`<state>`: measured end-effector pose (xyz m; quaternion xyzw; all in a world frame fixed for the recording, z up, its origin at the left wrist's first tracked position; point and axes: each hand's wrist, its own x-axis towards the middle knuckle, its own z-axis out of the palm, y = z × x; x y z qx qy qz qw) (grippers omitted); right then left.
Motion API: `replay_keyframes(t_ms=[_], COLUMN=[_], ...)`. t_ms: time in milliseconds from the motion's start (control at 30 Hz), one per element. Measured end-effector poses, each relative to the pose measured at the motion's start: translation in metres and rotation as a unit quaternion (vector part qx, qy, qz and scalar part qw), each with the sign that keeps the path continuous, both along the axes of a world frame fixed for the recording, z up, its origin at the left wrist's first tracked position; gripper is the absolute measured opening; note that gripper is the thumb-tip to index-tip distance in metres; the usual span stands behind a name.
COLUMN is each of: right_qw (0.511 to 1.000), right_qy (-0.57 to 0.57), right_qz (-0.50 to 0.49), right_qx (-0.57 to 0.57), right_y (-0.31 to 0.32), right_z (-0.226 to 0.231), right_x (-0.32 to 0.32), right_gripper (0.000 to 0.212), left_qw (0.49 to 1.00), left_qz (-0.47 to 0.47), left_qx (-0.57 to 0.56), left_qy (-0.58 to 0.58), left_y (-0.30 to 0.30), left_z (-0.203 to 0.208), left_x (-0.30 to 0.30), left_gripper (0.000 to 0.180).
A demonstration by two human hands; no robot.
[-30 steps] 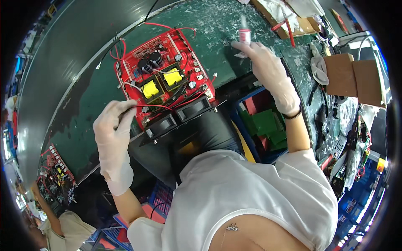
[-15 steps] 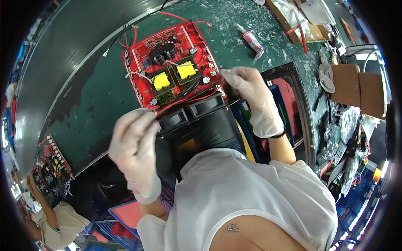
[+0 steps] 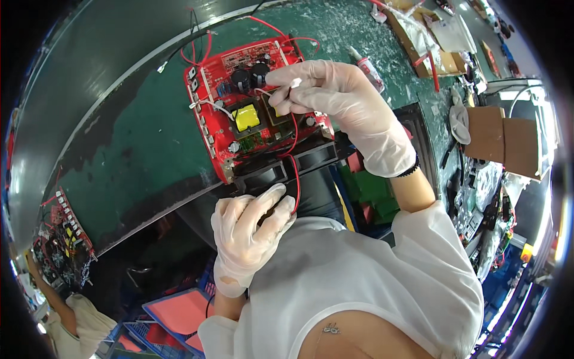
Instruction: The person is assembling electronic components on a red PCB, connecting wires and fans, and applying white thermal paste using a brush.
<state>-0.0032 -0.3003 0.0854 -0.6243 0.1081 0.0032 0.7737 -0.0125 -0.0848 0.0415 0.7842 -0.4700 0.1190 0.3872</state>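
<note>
A red circuit board lies on the green bench, with yellow-wrapped transformers and black round capacitors. Two black cooling fans sit side by side along its near edge. Above the board my gloved right hand pinches a small white connector, covering part of one transformer. A red wire hangs from under that hand, past the fans, down to my left hand. My gloved left hand, fingers curled, holds the wire's lower part just in front of the bench edge.
A glue tube and an open cardboard box lie beyond my right hand. Brown cartons stand at the right. Another circuit board sits far left, near a co-worker's arm. Blue trays are below the bench.
My right hand has moved left over the board and now shows the white connector. My left hand has come right and nearer my body, with the red wire stretched between both hands.
</note>
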Motion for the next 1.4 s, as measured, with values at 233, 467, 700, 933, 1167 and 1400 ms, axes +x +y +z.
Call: replay_keyframes(t_ms=[233, 467, 700, 933, 1167, 1400], right_qw=[0.996, 0.962, 0.916, 0.925, 0.883, 0.901], right_qy=[0.003, 0.014, 0.121, 0.137, -0.187, -0.111], right_qz=[0.072, 0.221, 0.346, 0.316, 0.223, 0.223], right_qx=[-0.055, -0.161, -0.164, -0.163, -0.369, -0.354], right_y=[0.009, 0.020, 0.028, 0.031, 0.035, 0.037], right_z=[0.004, 0.012, 0.014, 0.009, -0.001, 0.010], right_x=[0.020, 0.035, 0.038, 0.032, 0.023, 0.033], right_gripper=[0.015, 0.011, 0.013, 0.018, 0.008, 0.011], left_qw=[0.999, 0.982, 0.985, 0.979, 0.921, 0.927], left_qz=[0.027, 0.184, 0.156, 0.177, 0.155, 0.160], left_qx=[0.000, -0.029, -0.070, -0.084, -0.278, -0.259], left_qy=[0.021, 0.004, -0.029, -0.055, 0.224, 0.219], left_y=[0.011, 0.019, 0.006, 0.002, -0.006, -0.002], left_z=[-0.005, -0.004, -0.006, -0.010, -0.012, -0.014], left_x=[0.000, 0.007, 0.026, 0.030, 0.033, 0.037], left_gripper=[0.036, 0.049, 0.052, 0.041, 0.029, 0.028])
